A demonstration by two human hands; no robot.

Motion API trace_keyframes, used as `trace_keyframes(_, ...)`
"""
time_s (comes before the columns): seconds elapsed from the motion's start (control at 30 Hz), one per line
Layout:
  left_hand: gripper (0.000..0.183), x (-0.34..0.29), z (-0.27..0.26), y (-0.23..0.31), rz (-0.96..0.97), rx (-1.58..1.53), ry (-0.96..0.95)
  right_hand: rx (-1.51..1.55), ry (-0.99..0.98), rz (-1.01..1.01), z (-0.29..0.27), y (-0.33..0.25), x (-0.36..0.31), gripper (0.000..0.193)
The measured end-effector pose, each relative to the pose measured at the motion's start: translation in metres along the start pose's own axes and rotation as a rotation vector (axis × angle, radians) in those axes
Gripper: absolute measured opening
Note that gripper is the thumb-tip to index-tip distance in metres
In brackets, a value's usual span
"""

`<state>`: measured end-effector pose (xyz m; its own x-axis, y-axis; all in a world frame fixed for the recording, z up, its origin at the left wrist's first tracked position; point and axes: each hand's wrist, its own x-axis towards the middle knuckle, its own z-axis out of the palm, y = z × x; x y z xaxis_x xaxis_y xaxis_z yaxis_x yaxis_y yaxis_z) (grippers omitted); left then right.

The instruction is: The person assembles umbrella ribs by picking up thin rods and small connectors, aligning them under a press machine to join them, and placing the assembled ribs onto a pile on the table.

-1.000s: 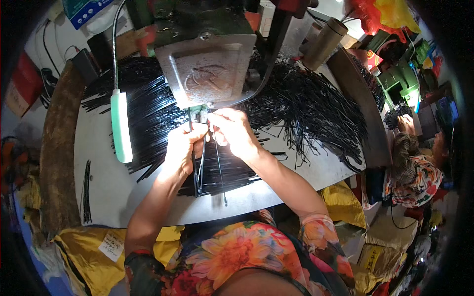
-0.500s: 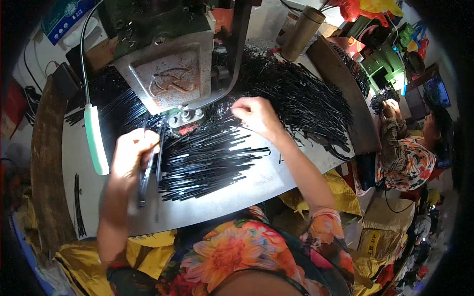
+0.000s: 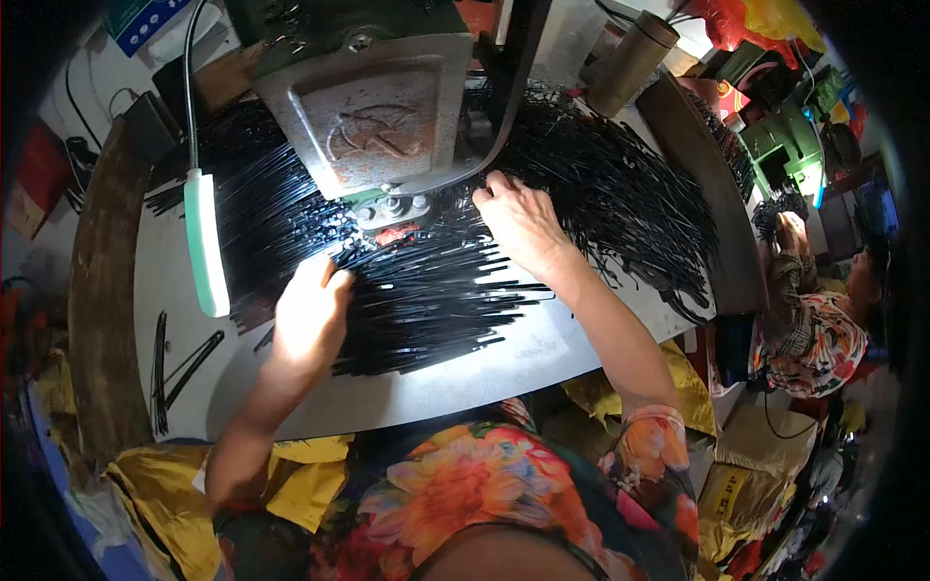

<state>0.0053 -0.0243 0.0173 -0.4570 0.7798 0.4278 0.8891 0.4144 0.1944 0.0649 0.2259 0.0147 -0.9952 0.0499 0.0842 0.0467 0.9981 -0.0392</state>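
Thin black strips point(image 3: 426, 320) lie in a dense layer in front of a riveting-type machine point(image 3: 378, 116). My left hand point(image 3: 312, 315) is at the left end of this layer, thumb and fingers pinched beside the machine's metal base plate point(image 3: 392, 208). Glare hides what is between its fingertips. My right hand point(image 3: 526, 223) is curled at the right of the base plate, between the layer and a larger heap of black strips point(image 3: 630, 194); its fingertips are turned away. A V-shaped black piece point(image 3: 194, 368) rests on the white tabletop point(image 3: 465, 382) at the left.
More strips point(image 3: 266, 194) spread behind the left hand. A lamp point(image 3: 205, 247) on a bent neck hangs over the left side. Wooden boards point(image 3: 107, 300) edge the table. A metal flask point(image 3: 632, 63) stands at the back. Another person point(image 3: 814, 334) works at the right.
My left hand has let go of the long black strips it held; a V-shaped piece now lies at the left. It has come in toward the machine's base. The view has shifted slightly.
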Motion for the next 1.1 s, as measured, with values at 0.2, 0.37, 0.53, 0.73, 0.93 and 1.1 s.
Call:
trace_keyframes(0.2, 0.013, 0.003, 0.024, -0.011, 0.026, -0.042, -0.06, -0.135, 0.064, -0.18, -0.002, 0.005, -0.002, 0.011)
trace_keyframes(0.37, 0.012, 0.0, 0.029, -0.017, -0.083, -0.29, -0.068, -0.121, 0.203, -0.339, 0.004, 0.017, -0.004, 0.011)
trace_keyframes(0.53, 0.01, 0.0, 0.029, -0.018, -0.094, -0.305, -0.046, -0.12, 0.242, -0.368, 0.003, 0.018, -0.004, 0.014)
trace_keyframes(0.73, 0.01, -0.001, 0.031, -0.02, -0.163, -0.464, -0.033, -0.208, 0.262, -0.426, 0.013, 0.019, 0.002, 0.015)
trace_keyframes(0.93, 0.007, 0.01, 0.019, -0.012, -0.297, -0.503, -0.134, -0.21, 0.375, -0.577, 0.014, 0.021, 0.0, 0.01)
trace_keyframes(1.1, 0.006, 0.016, 0.017, -0.007, -0.277, -0.577, -0.034, -0.083, 0.665, -0.569, 0.009, 0.017, -0.005, 0.008)
